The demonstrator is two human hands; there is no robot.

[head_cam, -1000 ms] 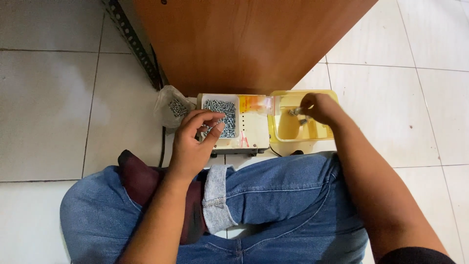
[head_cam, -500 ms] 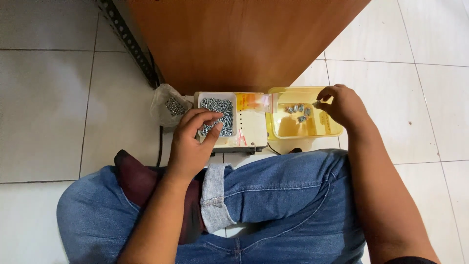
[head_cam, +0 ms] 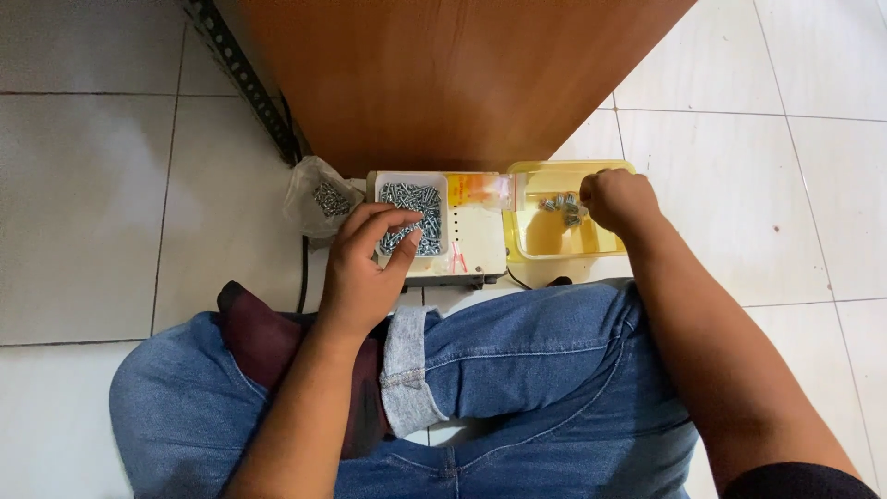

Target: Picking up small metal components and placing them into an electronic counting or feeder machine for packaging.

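Screws (head_cam: pixel 413 197) fill a white tray (head_cam: pixel 411 180) on the floor before crossed, jeans-clad legs (head_cam: pixel 517 370). Left hand (head_cam: pixel 365 263) rests on the tray's near edge, fingers together pinching a few. Right hand (head_cam: pixel 617 199) hovers over a yellow tub (head_cam: pixel 554 242) holding a small pile, fingers curled; their grip cannot be told. Farther left lies a plastic bag (head_cam: pixel 319 199) of screws.

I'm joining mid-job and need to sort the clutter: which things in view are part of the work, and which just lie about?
In use:
- left hand, fingers in the white tray of screws
- right hand at the yellow tray, over a small heap of screws
- small cream scale under the white tray

Lying about:
- plastic bag of screws
- wooden panel
- slotted metal rail
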